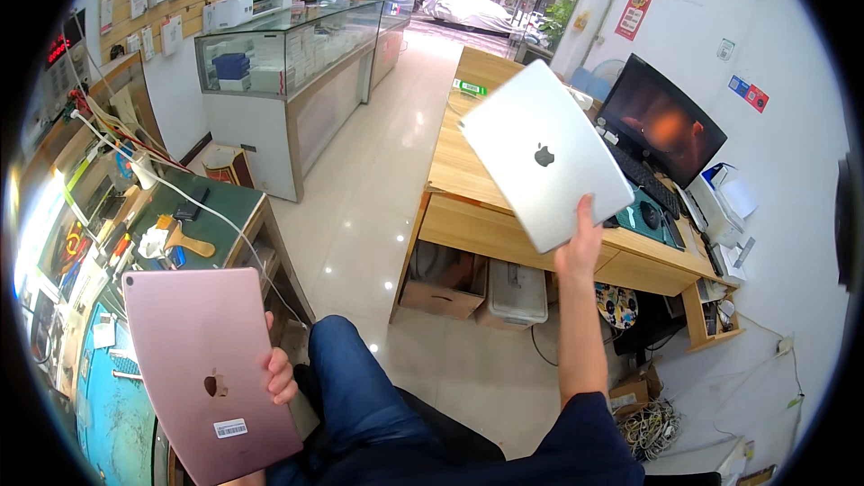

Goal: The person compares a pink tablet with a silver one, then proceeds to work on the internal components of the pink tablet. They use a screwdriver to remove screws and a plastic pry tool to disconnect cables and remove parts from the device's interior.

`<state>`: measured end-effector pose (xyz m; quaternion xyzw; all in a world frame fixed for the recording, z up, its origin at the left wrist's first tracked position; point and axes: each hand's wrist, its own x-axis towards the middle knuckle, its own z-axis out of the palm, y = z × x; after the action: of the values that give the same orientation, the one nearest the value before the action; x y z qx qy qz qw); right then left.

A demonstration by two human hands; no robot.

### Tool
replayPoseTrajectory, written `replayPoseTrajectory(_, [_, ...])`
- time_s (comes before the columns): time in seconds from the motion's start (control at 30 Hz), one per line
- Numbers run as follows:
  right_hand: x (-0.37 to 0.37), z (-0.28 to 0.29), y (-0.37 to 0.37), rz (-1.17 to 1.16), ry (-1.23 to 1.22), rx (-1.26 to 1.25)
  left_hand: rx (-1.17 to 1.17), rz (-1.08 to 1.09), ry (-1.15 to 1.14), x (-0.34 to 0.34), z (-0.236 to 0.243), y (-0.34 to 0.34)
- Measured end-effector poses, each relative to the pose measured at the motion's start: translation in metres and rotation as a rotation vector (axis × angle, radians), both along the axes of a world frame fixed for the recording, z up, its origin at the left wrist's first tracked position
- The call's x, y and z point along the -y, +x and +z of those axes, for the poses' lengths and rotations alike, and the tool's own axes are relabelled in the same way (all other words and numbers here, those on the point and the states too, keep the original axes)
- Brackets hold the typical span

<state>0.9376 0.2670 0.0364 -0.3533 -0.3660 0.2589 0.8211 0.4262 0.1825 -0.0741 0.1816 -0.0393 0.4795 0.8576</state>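
My left hand [281, 378] grips a rose-pink tablet [193, 333] at the lower left. Its fingertips curl over the tablet's right edge, while the palm is hidden behind. The back of the tablet faces me, with a small camera in its top left corner and a white barcode label low down. Stretched out to the right, my right hand [580, 247] pinches the lower corner of a thin silver laptop [540, 139], thumb on top. The laptop looks closed and tilts in the air over a wooden desk [454, 162]; a dark logo marks its lid.
On the desk stand a monitor [661, 117], a keyboard and a mouse [650, 214]. A workbench [117, 405] with tools and a brush [191, 243] lies left. Glass display cases [297, 49] line the far left. Boxes [513, 292] and tangled cables [652, 429] sit below the desk.
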Motion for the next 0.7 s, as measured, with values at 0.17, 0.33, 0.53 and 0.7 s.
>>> replayPoseTrajectory(0.17, [0.02, -0.038, -0.125, 0.663, -0.125, -0.428, -0.019, 0.123, -0.145, 0.023, 0.024, 0.001])
replayPoseTrajectory(0.33, [0.046, -0.098, -0.246, 1.005, -0.205, -0.63, -0.09, 0.31, -0.116, 0.042, 0.042, -0.016])
replayPoseTrajectory(0.53, [0.065, -0.147, -0.3, 1.292, -0.252, -0.711, -0.124, 0.541, 0.013, 0.069, 0.036, -0.053])
replayPoseTrajectory(0.7, [0.074, -0.165, -0.305, 1.371, -0.292, -0.726, -0.173, 0.645, 0.083, 0.07, 0.021, -0.051])
